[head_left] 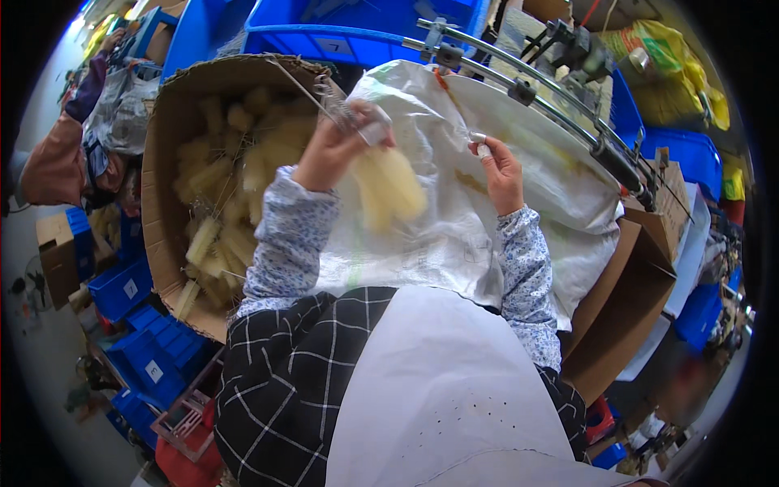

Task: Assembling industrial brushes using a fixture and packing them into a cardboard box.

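My left hand (345,144) is closed around a bunch of sponge brushes (385,191), their pale yellow heads hanging down and slightly blurred, their thin wire stems sticking up past the fingers. It hovers between a cardboard box (154,195) and a white woven sack (438,252) spread in front of me. Many similar sponge pieces (213,178) with wires fill the box. My right hand (501,174) is over the sack with thumb and forefinger pinched together; what is between them, if anything, is too small to tell. White wrapping covers some fingertips on both hands.
A metal-rod fixture (527,89) crosses the upper right over the sack. Blue bins (324,45) stand behind, with more blue bins (122,288) at the left. An open cardboard carton (621,292) is at the right. Another person's arm (61,154) shows at far left.
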Demonstrator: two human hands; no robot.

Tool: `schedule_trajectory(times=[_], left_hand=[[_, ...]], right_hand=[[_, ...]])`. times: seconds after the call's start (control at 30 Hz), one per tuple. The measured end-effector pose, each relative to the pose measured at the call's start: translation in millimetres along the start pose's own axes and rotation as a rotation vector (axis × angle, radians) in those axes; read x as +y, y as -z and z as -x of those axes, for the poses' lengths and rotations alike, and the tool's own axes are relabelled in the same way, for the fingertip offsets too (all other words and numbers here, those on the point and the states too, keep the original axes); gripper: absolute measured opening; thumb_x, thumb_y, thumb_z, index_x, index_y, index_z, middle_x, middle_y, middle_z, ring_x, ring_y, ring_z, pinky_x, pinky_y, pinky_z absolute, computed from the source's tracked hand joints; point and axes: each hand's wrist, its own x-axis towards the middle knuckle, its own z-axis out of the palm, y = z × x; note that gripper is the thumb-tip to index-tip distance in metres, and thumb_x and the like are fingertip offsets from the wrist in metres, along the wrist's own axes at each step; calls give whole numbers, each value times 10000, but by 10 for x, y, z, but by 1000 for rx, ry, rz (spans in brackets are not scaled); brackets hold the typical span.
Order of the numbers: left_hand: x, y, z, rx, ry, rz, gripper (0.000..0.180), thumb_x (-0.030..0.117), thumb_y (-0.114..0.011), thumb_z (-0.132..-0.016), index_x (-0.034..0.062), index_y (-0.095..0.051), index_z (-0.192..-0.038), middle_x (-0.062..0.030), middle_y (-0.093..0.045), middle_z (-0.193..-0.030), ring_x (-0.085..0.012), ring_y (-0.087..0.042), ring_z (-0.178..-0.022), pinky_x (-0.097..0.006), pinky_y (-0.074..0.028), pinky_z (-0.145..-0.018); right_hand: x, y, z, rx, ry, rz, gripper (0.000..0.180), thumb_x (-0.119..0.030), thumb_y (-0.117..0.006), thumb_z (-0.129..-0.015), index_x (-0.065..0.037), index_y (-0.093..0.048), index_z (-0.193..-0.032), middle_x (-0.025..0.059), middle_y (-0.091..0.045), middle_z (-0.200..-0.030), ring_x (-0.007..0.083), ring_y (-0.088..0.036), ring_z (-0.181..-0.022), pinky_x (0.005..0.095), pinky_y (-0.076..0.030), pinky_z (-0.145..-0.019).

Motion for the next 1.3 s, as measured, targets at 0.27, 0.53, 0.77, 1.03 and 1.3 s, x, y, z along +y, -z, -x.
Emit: schedule_trajectory(times=[0.27, 0.53, 0.77, 1.03, 1.3], left_hand=[[137, -403, -159, -206, 164, -144, 194, 75, -411, -880, 45, -402, -1072, -72, -526, -884, -149, -516, -857, -277, -403, -764], [14, -996, -396, -627, -276, -1516, 246, 111, -487, -723, 133, -516, -966, -45, -555, -763, -190, -561, -763, -321, -368, -720], [-1283, -828, -133, -612, 97, -1792, 240, 168, -470, -731, 78, -523, -947, -67, -559, -844, -229, -541, -852, -326, -350, -853], [113, -377, 198, -288, 87, -1229, 295, 129, -543, -693, 71, -551, -982, -116, -568, -991, -249, -521, -966, -360, -373, -882], [1136, 2308, 1858, 720, 1059, -1439, 473, 187, -598, -728, -3, -397, -1112, -206, -534, -1033, -316, -515, -978, -366, -402, -846]], right_hand=[[18, 164, 62, -46, 3, -115, 230, -32, -445, -847, 25, -503, -1062, 71, -583, -953, 127, -540, -896, 239, -402, -834], [-135, 617, 87, 239, 168, -200, 243, -49, -417, -853, 10, -497, -1075, 89, -581, -941, 151, -548, -867, 276, -425, -819], [-10, 343, 311, 116, 66, 167, 262, -66, -440, -846, 19, -479, -1091, 78, -572, -972, 158, -538, -886, 256, -411, -823], [386, -94, 433, -320, -88, 713, 564, -108, -523, -758, 7, -277, -1253, 209, -343, -1239, 346, -325, -1151, 375, -257, -973], [604, -50, 416, -234, -26, 575, 486, -66, -455, -794, 13, -294, -1246, 196, -410, -1202, 310, -363, -1141, 351, -271, -963]])
